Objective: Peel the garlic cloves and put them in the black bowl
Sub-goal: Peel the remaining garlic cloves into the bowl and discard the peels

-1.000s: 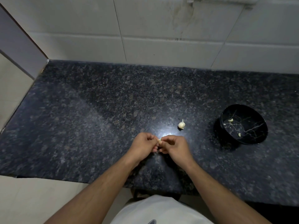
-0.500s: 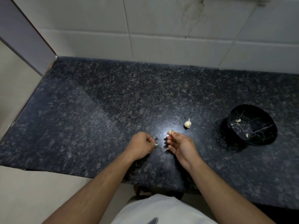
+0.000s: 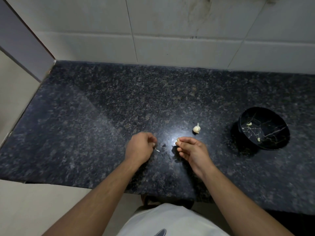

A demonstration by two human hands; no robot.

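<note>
One broad granite counter (image 3: 102, 120) fills most of the view, dark and speckled, with a tiled wall (image 3: 170, 40) closing its far side and a side panel at the far left. Its near edge runs just in front of the person's body, so anything dropped close to the wrists could roll off; the wide stretch to the left and behind the hands gives plenty of room for moving.

The black bowl (image 3: 279, 142) stands to the right, well apart from both hands, and two small peeled cloves lie inside it. It looks stable, and the path to it from the right hand crosses bare stone only.

The left hand (image 3: 140, 148) is curled, its fingertips pinching what appears to be a thin scrap of peel (image 3: 157, 150) just above the counter. The right hand (image 3: 190, 150) pinches a garlic clove (image 3: 177, 142) between thumb and forefinger, its other fingers loosely bent and holding nothing.

The garlic bulb (image 3: 196, 128) sits on the counter beyond the right hand, between it and the bowl.

The clove is light, firm and probably a little slick once bare, so a pinch across its fat middle should hold better than at the tapered tip. The papery skin is weightless, brittle and likely to cling to fingers.
</note>
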